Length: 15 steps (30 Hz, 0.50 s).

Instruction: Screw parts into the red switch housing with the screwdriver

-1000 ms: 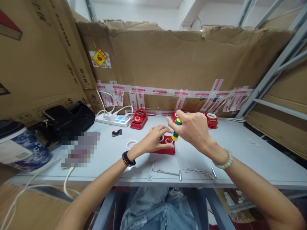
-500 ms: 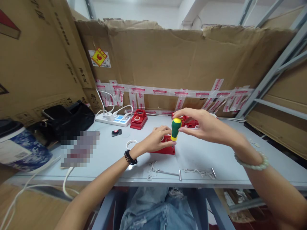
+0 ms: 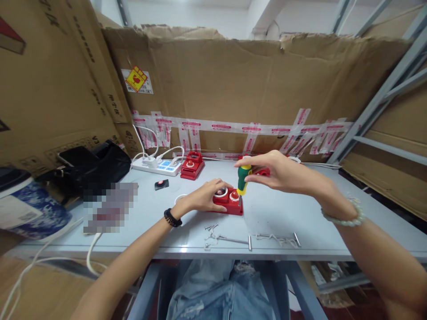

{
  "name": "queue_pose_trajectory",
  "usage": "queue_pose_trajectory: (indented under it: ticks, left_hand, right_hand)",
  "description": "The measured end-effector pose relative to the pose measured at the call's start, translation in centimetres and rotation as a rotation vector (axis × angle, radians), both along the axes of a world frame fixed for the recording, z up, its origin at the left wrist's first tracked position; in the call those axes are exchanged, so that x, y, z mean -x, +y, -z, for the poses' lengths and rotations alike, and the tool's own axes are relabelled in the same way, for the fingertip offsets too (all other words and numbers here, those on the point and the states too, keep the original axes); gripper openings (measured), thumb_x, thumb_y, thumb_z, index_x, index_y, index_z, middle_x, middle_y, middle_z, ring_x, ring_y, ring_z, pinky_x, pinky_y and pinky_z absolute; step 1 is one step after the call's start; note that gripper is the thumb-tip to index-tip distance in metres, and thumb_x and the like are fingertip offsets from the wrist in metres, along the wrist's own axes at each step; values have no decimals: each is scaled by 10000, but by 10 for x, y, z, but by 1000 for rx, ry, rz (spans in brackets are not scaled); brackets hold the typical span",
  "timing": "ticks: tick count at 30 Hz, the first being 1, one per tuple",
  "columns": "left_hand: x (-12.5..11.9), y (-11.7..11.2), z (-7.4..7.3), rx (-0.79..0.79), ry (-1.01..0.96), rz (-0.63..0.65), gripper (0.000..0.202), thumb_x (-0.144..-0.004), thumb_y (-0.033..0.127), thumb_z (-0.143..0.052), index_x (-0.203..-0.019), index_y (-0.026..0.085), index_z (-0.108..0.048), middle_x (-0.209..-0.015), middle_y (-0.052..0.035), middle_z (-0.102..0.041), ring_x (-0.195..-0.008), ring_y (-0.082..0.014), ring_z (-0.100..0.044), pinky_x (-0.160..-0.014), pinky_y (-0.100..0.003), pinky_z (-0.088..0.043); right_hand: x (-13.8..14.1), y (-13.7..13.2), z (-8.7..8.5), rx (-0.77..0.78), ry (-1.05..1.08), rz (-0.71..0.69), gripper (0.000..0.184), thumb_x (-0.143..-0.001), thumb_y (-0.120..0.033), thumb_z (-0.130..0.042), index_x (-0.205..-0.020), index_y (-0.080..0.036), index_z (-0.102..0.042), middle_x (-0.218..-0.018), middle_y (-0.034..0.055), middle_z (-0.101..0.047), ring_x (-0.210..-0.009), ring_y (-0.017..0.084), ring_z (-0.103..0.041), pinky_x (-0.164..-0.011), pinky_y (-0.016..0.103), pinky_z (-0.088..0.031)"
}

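Observation:
My right hand [image 3: 271, 171] grips a stubby screwdriver [image 3: 243, 178] with a green and yellow handle, held nearly upright. Its short shaft points down at the right end of a red plastic device [image 3: 233, 208]; whether the tip sits in a screw is too small to tell. Two round fittings with white rings show on top of the device. Around its left part my left hand [image 3: 210, 195] is closed, thumb in front and fingers over the top. Loose screws [image 3: 211, 227] lie nearer me, beside a T-shaped metal rod [image 3: 233, 240] with white string.
A second red device [image 3: 192, 165] stands beside a white power strip [image 3: 156, 166]. More red parts lie partly hidden behind my right hand. Another metal rod [image 3: 296, 240] with string lies near the front edge. A black bag [image 3: 100, 164] and a large cup [image 3: 33, 204] are at left.
My left hand has shifted left and back from the device's right end, uncovering its round fittings. The screwdriver stays over the same end, with my right-hand fingers slightly repositioned around it.

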State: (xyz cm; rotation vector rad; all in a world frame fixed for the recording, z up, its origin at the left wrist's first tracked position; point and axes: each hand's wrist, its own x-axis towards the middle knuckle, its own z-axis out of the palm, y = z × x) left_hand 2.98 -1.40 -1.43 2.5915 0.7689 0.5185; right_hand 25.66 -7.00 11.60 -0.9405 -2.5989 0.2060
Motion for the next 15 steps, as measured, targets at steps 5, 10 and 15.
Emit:
queue_pose_trajectory:
  ticks: [5, 10, 15]
  left_hand:
    - [-2, -1, -1, -3, 13, -17, 589, -740, 433, -702, -1258, 268, -477, -1073, -54, -511, -955, -216, -508, -834, -330, -428]
    - [-1, -1, -1, -5, 10, -28, 581, -729, 424, -712, -1245, 277, -489, -1029, -45, -503, -936, -219, -505, -825, -339, -431]
    - [-1, 1, 3, 9, -8, -28, 606, -717, 409, -719, -1257, 274, -481, -1070, -50, -514, -915, -207, -524, -847, -349, -437]
  right_hand:
    - [7, -6, -9, -99, -147, 155, 165, -812, -283, -645, -911, -154, -669, -696, 24, -675, -566, 112, -541, -567, 247, -385]
    - [19, -4, -6, -237, -197, 219, 273, -783, -413, -670, -714, -151, -637, -582, 14, -594, -502, 105, -448, -520, 265, -326]
    - [21, 4, 3, -216, -10, 323, 351, -772, -468, -653, -630, -148, -618, -542, -3, -554, -481, 89, -392, -499, 270, -312]
